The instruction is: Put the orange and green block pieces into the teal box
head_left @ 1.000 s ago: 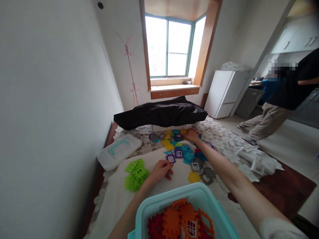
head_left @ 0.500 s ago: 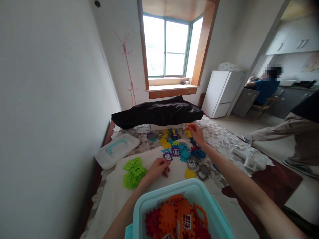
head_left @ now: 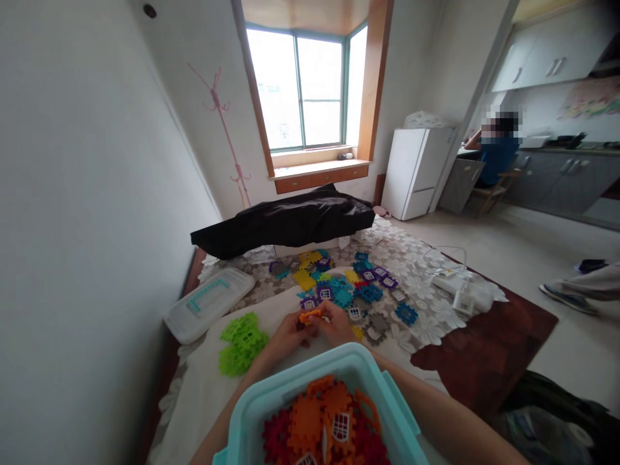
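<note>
Both hands meet just beyond the turquoise bin (head_left: 290, 376). An orange building piece (head_left: 310, 315) is pinched between the fingers of my left hand (head_left: 287, 337) and my right hand (head_left: 335, 326). The bin holds orange and red toothed pieces (head_left: 306, 420), some with white window inserts. Left of my left hand lies a pile of lime-green pieces (head_left: 243, 345). Just past my hands, blue, purple, yellow and grey pieces (head_left: 341, 292) are spread on the cloth. A purple piece with a white window (head_left: 325, 294) lies close to my fingertips.
A clear lid (head_left: 209, 305) with a turquoise handle lies at the left. Black fabric (head_left: 285, 219) covers something at the table's far end. White adapters and cables (head_left: 453, 284) sit at the right. One person sits in the kitchen (head_left: 496, 158); another's leg (head_left: 581, 289) shows at right.
My right hand has come back from the far pieces with the orange piece, meeting my left hand. The view has turned right. The standing person has moved mostly out of view.
</note>
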`<action>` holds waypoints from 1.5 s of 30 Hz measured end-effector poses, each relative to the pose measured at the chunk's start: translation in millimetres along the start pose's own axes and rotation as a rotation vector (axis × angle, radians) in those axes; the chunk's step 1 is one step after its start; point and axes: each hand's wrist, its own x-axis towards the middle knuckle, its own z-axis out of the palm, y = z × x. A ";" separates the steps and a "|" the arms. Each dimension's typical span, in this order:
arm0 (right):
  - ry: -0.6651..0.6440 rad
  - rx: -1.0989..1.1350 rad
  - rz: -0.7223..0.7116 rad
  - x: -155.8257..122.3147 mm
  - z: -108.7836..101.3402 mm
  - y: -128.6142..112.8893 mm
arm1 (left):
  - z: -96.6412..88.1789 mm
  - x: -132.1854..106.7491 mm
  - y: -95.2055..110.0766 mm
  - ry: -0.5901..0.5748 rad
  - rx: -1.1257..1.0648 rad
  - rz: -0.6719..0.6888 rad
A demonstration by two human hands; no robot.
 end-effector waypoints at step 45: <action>0.032 -1.354 0.210 17.2 -129.9 -26.2 | 0.0 5.2 -10.0 0.178 0.034 0.078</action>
